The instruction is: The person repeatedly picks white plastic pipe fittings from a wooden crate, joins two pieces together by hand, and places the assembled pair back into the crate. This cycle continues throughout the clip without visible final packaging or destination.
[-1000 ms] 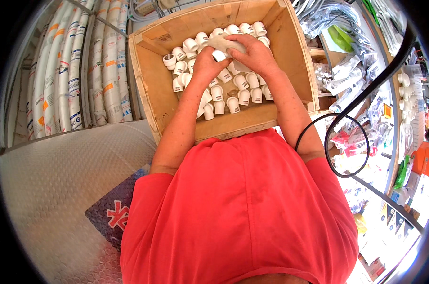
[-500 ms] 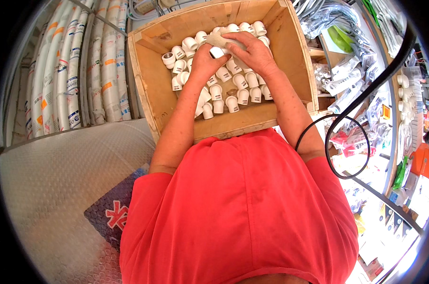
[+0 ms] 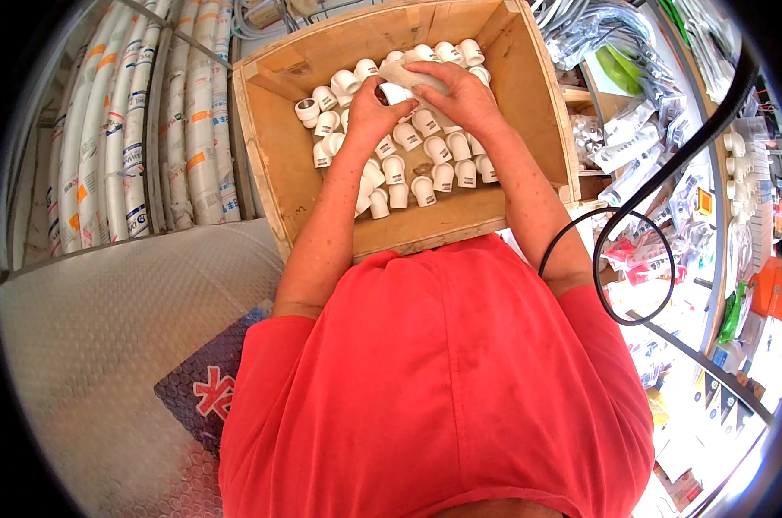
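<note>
A white plastic pipe elbow (image 3: 396, 93) is gripped in my left hand (image 3: 372, 114), between thumb and fingers. My right hand (image 3: 470, 102) is closed on a pale cloth (image 3: 424, 79), which lies against the elbow's far and right side. Both hands are over a wooden box (image 3: 263, 164), in its upper middle. Below and around them, rows of similar white elbows (image 3: 406, 135) stand on the box floor, several with small dark print. Part of the cloth and the fingertips under it are hidden.
Long wrapped pipes (image 3: 135, 129) lean in a rack at the left. Bubble wrap (image 3: 97, 337) covers a surface at the lower left. A black cable (image 3: 641, 211) loops beside my right arm. Shelves of bagged parts (image 3: 633, 129) stand at the right.
The elbow has turned slightly in my left hand, its dark opening now facing left. The cloth has shifted a little against it. My arms have barely moved.
</note>
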### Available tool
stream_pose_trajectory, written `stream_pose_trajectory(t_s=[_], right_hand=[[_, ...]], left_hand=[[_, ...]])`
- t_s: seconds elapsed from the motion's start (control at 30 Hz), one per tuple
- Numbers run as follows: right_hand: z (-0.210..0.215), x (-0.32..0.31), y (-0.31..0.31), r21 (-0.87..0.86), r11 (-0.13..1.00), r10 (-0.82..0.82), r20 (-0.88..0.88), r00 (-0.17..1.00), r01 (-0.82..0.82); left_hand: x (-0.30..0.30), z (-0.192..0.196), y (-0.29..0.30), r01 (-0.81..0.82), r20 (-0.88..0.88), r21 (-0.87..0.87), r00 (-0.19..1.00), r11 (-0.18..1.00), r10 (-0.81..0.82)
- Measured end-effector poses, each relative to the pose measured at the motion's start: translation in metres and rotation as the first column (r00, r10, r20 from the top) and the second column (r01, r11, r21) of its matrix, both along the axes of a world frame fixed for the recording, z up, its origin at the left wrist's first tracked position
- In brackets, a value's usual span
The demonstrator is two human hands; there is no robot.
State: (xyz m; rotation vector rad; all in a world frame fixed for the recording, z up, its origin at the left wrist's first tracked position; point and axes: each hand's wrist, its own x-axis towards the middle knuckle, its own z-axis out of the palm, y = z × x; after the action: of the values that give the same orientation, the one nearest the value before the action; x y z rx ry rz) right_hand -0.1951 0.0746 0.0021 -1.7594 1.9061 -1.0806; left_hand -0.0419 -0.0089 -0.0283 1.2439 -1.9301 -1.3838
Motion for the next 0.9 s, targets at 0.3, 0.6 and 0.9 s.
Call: stream_pose_trajectory(t_s=[0.3,0.6,0.9], right_hand=[[0.016,-0.005,0.006,0.041,0.975,-0.213,-0.138,0.967,0.221],[-0.002,-0.019,0.006,0.161,0.963,-0.174,-0.240,0.955,0.216],[0.002,-0.011,0.002,0.269,0.958,-0.136,0.134,0.982,0.096]], left_hand=[[0.001,-0.006,0.001,-0.006,-0.170,-0.018,0.986,1.000,0.003],[0.000,-0.004,-0.002,-0.006,-0.242,0.024,0.970,1.000,0.012],[0.006,0.005,-0.004,0.110,-0.401,0.235,0.916,0.966,-0.007]])
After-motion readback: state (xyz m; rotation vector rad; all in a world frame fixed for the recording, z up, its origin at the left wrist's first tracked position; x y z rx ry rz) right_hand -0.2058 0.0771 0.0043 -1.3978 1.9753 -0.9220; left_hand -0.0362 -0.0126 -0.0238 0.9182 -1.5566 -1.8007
